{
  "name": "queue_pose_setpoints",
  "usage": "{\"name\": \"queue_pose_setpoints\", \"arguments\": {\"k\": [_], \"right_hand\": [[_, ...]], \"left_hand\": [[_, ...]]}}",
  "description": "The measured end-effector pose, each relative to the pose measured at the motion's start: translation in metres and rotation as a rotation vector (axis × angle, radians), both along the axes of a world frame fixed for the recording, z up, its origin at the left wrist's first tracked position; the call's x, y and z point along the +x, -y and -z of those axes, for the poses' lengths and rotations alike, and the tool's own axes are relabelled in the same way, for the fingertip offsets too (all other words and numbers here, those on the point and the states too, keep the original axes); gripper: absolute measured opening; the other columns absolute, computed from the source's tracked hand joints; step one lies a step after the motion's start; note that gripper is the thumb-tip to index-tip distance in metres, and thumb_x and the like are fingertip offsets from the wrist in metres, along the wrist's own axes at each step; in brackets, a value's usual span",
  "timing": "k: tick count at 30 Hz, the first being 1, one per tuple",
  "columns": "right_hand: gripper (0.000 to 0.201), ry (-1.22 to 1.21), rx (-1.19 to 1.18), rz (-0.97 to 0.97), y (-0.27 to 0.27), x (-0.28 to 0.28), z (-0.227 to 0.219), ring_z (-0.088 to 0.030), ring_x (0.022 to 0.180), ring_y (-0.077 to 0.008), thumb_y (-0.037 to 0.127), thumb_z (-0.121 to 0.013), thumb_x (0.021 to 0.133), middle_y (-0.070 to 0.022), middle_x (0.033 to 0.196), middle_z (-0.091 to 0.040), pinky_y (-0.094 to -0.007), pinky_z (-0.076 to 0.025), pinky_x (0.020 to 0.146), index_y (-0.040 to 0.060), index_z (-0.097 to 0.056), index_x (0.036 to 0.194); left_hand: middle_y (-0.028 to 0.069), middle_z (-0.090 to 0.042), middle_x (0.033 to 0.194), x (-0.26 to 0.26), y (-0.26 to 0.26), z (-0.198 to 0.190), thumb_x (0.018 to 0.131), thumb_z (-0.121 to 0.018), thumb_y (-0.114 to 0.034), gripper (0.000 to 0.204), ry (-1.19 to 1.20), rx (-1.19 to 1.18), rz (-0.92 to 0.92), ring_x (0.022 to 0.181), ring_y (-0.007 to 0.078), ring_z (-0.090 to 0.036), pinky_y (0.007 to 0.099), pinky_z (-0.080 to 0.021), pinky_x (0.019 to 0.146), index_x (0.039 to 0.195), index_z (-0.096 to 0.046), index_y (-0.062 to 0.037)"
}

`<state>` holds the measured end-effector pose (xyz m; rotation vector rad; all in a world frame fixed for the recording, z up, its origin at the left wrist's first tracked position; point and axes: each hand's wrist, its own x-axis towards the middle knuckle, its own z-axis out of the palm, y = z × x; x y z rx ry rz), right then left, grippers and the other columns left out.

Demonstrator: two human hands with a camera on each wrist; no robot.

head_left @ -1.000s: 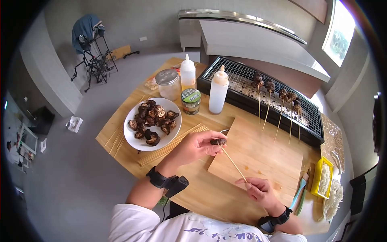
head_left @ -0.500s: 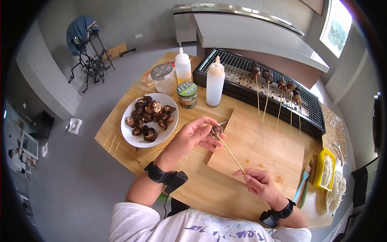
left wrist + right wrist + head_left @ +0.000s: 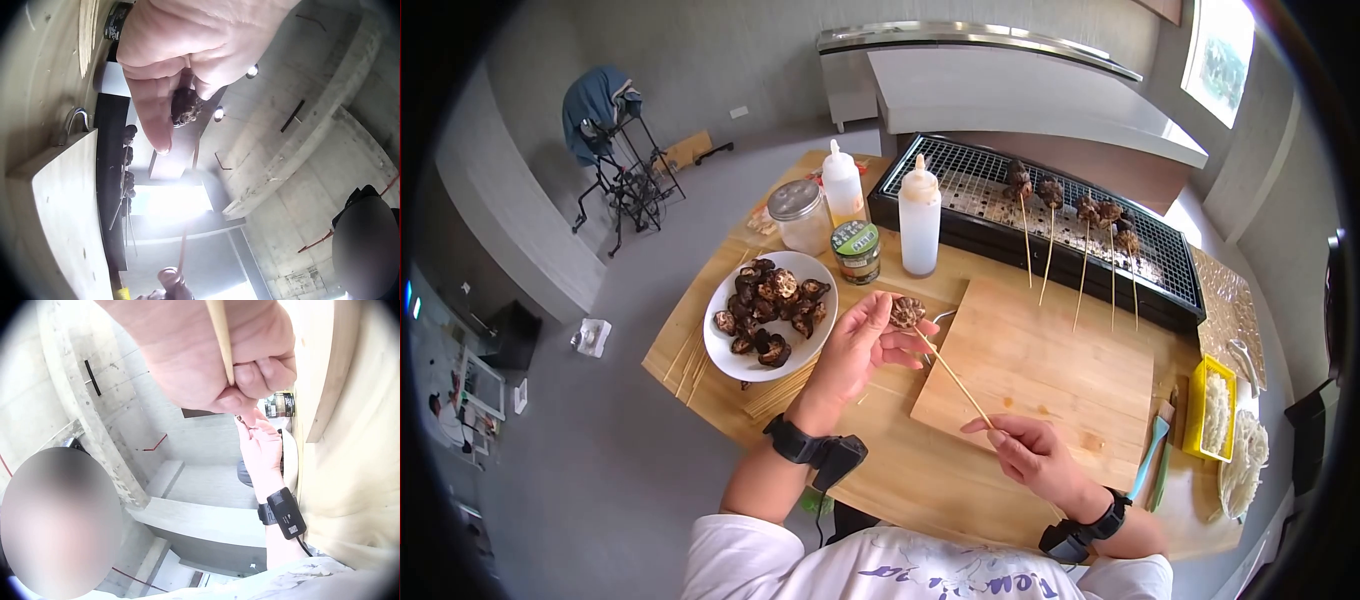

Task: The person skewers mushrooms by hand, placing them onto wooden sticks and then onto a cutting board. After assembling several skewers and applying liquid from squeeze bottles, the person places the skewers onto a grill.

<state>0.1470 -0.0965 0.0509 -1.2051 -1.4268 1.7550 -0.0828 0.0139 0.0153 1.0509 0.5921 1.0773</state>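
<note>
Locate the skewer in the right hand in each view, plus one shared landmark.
Head: skewer, below and right of centre, gripped by the right hand.
Left wrist: skewer, lower centre, thin and partly washed out.
Right wrist: skewer, top centre, large and close.
Shared landmark: left hand, in all three.

Head cam: bright, soft daylight. Window past the desk's far R corner glows white. Shiny sheet at the desk's R edge has glints. Rm past the L edge is darker. Pic bends like a fishbowl, w/ black corners. L wrist cam: v. strong window glare, plus 2 small ceiling lamps. R wrist cam: v. pale, R hand washed out, desk nearly white; person's head there = all blur.
</note>
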Motion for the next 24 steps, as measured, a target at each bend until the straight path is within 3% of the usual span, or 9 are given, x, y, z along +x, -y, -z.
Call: {"name": "queue_pose_setpoints", "arguments": {"k": [12, 24], "right_hand": [[0.027, -0.013, 0.023, 0.007, -0.005, 0.005, 0.012, -0.031, 0.046, -0.0022, 0.023, -0.044, 0.094, 0.0068, 0.051, -0.033, -0.0195, -0.026, 0.042, 0.0073, -0.058, 0.11], [0.027, 0.023, 0.023, 0.012, -0.004, 0.004, 0.012, -0.031, 0.046, -0.0027, 0.022, -0.043, 0.094, 0.0063, 0.05, -0.033, -0.0203, -0.027, 0.042, 0.0076, -0.057, 0.111]], "left_hand": [[0.0179, -0.059, 0.103, 0.003, 0.003, -0.004, 0.094, -0.035, -0.034, 0.042, -0.042, -0.003, 0.088, 0.087, 0.0207, -0.062, 0.0294, -0.052, 0.068, 0.122, -0.041, -0.0033], [0.0162, -0.059, 0.104, 0.005, 0.005, -0.005, 0.094, -0.038, -0.034, 0.044, -0.065, 0.004, 0.087, 0.086, 0.02, -0.063, 0.028, -0.052, 0.066, 0.122, -0.043, -0.0013]]}}
